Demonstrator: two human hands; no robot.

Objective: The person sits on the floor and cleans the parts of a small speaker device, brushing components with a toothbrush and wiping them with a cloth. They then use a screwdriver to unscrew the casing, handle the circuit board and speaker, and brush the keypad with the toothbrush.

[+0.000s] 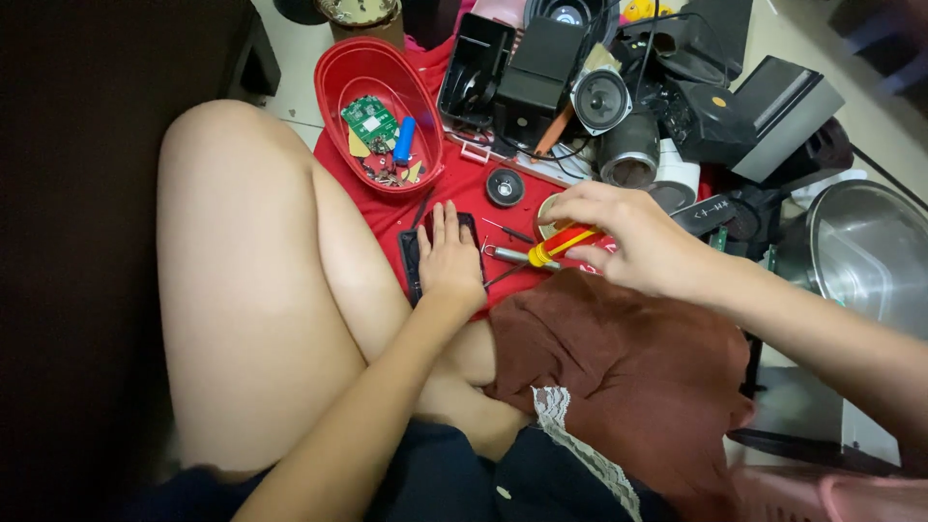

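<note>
Red cloth (464, 188) on floor, speaker parts heaped behind. Left hand (449, 256) flat on black panel (410, 263). Right hand (633, 237) grips screwdriver (546, 251). Circuit board (370, 120) already in red tub (333, 72); work apparently midway.

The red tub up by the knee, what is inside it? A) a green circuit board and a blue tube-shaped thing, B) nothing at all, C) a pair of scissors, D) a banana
A: the red tub holds a green circuit board and a small blue cylinder, with a few tiny bits lying under them.
</note>
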